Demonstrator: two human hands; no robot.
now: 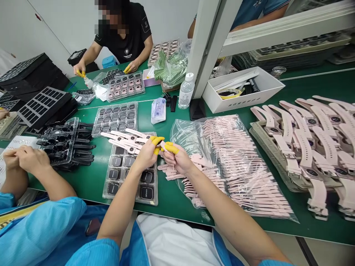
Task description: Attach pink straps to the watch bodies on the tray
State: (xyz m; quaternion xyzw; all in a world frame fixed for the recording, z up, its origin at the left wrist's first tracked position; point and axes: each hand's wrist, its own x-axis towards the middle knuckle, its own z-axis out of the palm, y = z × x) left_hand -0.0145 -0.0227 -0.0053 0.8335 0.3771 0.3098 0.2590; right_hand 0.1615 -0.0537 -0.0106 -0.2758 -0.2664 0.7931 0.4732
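My left hand point(147, 154), with yellow finger covers, is closed on a small smartwatch point(160, 146), mostly hidden by the fingers. My right hand point(176, 158), also in yellow finger covers, meets it and pinches a pink watch strap point(163, 144) at the watch's edge. Left of my hands, pink-strapped watches point(126, 139) lie across a clear tray point(154, 199) of dark square watch bodies. Loose pink straps point(170, 171) lie beneath and beside my right hand, by an open plastic bag point(244, 166) full of strap pieces.
Pink watches fill a tray point(266, 162) at the right. A white box point(246, 92), water bottle point(186, 91) and upright post point(205, 48) stand behind. A co-worker's hands point(30, 159) are at left near black watches point(62, 140); another person point(122, 37) works opposite.
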